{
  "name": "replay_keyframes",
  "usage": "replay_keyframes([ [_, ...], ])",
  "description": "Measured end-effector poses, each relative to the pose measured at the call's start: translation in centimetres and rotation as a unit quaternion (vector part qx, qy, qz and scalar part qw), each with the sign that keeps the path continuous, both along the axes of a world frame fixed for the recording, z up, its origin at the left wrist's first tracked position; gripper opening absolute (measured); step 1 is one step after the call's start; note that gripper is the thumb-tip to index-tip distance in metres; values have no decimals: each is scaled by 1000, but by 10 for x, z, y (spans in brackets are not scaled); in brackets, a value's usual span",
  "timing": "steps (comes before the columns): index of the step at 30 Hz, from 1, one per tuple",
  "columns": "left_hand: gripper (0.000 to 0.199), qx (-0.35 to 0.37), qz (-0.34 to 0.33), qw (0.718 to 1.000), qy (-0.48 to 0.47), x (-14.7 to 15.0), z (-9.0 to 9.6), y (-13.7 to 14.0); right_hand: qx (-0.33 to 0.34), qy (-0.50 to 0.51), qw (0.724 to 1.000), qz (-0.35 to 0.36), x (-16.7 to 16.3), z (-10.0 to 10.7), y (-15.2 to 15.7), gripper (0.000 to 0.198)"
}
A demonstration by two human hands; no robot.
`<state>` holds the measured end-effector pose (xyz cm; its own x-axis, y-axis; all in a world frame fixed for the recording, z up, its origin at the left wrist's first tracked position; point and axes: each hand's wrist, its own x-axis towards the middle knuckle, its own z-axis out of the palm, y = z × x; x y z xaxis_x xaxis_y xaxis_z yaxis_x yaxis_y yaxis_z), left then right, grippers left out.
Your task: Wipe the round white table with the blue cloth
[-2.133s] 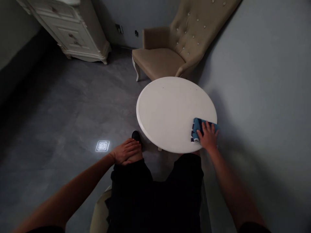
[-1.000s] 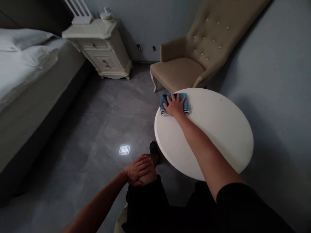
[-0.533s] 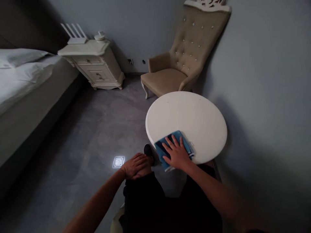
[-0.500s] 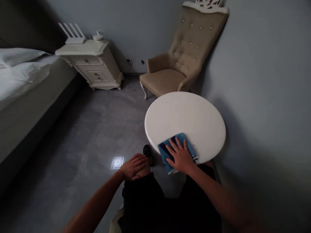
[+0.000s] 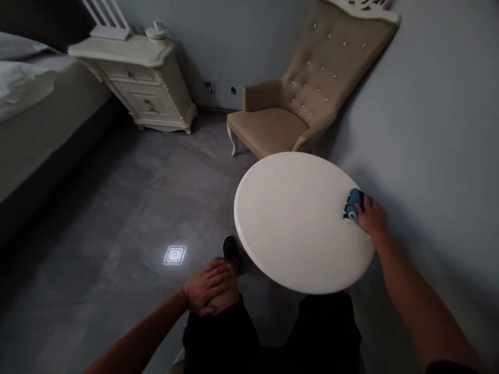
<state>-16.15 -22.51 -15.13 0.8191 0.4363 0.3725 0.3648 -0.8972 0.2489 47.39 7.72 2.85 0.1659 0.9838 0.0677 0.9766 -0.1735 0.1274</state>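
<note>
A blue cloth (image 5: 354, 202) with dark patches and a white edge is bunched up at the right edge of the round white table (image 5: 296, 218). My right hand (image 5: 373, 215) grips it from the right, fingers curled over its side, close to the wall. Part of the cloth is hidden under the fingers. On my bent knee rests my left hand (image 5: 210, 285), its fingers laid over the kneecap and holding nothing.
A tan buttoned armchair (image 5: 273, 130) stands just behind the table. Further left are a white nightstand (image 5: 144, 93) with a router (image 5: 111, 32) on top, and a bed (image 5: 50, 109). A grey wall (image 5: 440, 145) borders the right side. A bright square pattern (image 5: 175, 255) lies on the floor.
My right hand has moved with the cloth from the table's near edge to its right edge. The cloth, flat under the spread hand before, is now bunched. My left hand stays on the knee.
</note>
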Motion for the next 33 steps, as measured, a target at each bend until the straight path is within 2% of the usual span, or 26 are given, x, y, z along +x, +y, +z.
replay_keyframes([
  [3, 76, -10, 8, 1000, -20, -2, -2, 1, 21, 83, 995, -51, -34, 10, 81, 82],
  [7, 79, 4, 12, 1000, -21, -5, 1, 3, 24, 102, 992, -65, -114, 12, 166, 83],
  [10, 79, 6, 8, 1000, -5, -8, 6, 5, 28, 109, 994, 4, -193, 8, 200, 81],
  [13, 80, 7, 12, 1000, -2, -11, 10, 5, 12, 121, 986, 114, -280, 5, 201, 77],
  [15, 81, 10, 14, 1000, 0, -11, 11, 5, -1, 129, 974, 185, -334, 5, 182, 74],
  [18, 79, 7, 14, 1000, 13, -9, 12, 5, -22, 141, 952, 271, -395, 8, 128, 71],
  [20, 79, 8, 12, 1000, 22, -6, 13, 5, -28, 144, 936, 321, -416, 10, 80, 69],
  [22, 80, 17, 11, 999, 24, -3, 16, 6, -31, 143, 922, 359, -421, 11, 26, 67],
  [24, 80, 21, 14, 999, 29, 2, 20, 6, -38, 138, 908, 393, -411, 11, -30, 67],
  [27, 81, 1, 17, 999, 44, 12, 25, 5, -62, 121, 894, 427, -371, 8, -113, 72],
  [30, 80, -10, 21, 999, 42, 21, 26, 2, -70, 106, 897, 423, -305, 4, -184, 71],
  [33, 79, -6, 26, 999, 33, 28, 22, -1, -65, 91, 914, 389, -226, -4, -229, 74],
])
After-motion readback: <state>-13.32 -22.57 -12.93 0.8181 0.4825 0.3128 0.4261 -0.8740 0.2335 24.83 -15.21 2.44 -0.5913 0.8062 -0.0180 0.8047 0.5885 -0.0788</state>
